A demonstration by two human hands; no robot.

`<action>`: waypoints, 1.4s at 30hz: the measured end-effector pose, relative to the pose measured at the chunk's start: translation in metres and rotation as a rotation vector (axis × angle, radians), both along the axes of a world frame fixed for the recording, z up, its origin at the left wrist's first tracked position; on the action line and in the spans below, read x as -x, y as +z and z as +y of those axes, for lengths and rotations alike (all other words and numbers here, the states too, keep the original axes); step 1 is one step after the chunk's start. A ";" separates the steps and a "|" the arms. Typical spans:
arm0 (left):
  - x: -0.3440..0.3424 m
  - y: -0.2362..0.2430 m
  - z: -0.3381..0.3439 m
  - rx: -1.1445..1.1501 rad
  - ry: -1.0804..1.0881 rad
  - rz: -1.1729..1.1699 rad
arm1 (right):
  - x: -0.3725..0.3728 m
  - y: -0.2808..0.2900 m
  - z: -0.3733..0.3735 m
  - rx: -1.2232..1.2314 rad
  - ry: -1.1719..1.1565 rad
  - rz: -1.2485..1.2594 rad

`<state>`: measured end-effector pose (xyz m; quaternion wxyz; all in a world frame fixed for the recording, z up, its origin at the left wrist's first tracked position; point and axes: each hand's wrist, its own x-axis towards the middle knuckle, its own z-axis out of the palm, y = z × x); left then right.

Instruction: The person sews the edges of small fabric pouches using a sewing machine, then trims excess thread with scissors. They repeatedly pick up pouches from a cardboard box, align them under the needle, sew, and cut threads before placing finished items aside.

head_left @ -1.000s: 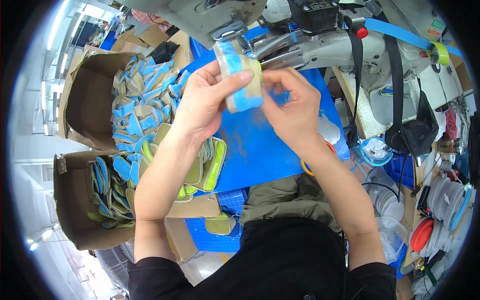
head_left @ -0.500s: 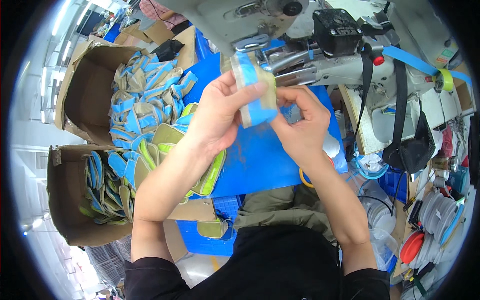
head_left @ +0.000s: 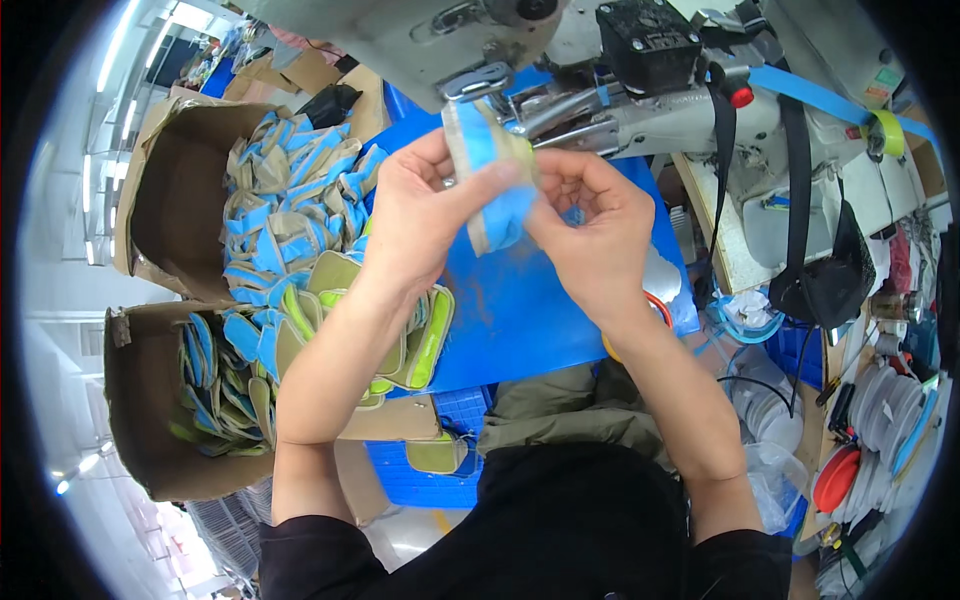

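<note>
Between my two hands, just below the head of an industrial sewing machine [head_left: 480,82], hangs a small sewn fabric piece [head_left: 478,150] with blue and beige bands and a yellow-green side. My left hand [head_left: 425,200] grips its left side, thumb pressed across the front. On the right edge, my right hand [head_left: 595,215] pinches the piece between thumb and fingers. Motion blurs the lower part of the fabric. Under my hands lies a blue work surface [head_left: 500,330].
At left, blue-and-beige fabric pieces [head_left: 285,245] are heaped beside an upper cardboard box [head_left: 190,190]; a lower box [head_left: 140,400] holds more. Green-edged pieces [head_left: 430,340] lie near my left forearm. Blue tape [head_left: 815,95] runs to the machine. Tape rolls [head_left: 885,430] stand at right.
Both hands still hold the fabric piece, which has tilted and turned a little. The whole view has shifted slightly, with the machine now further left and up.
</note>
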<state>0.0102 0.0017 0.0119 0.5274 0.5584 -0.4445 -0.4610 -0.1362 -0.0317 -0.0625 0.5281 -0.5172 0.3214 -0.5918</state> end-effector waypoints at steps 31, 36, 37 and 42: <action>-0.011 -0.005 -0.006 -0.111 -0.130 0.334 | 0.014 0.006 0.002 -0.182 0.269 -0.137; -0.007 -0.008 -0.006 -0.089 -0.092 0.292 | 0.014 0.001 0.000 -0.156 0.285 -0.137; -0.006 -0.009 -0.007 -0.065 -0.081 0.275 | 0.015 0.002 0.000 -0.151 0.295 -0.130; 0.000 -0.012 -0.008 0.016 -0.033 0.248 | 0.016 0.004 0.000 -0.167 0.290 -0.094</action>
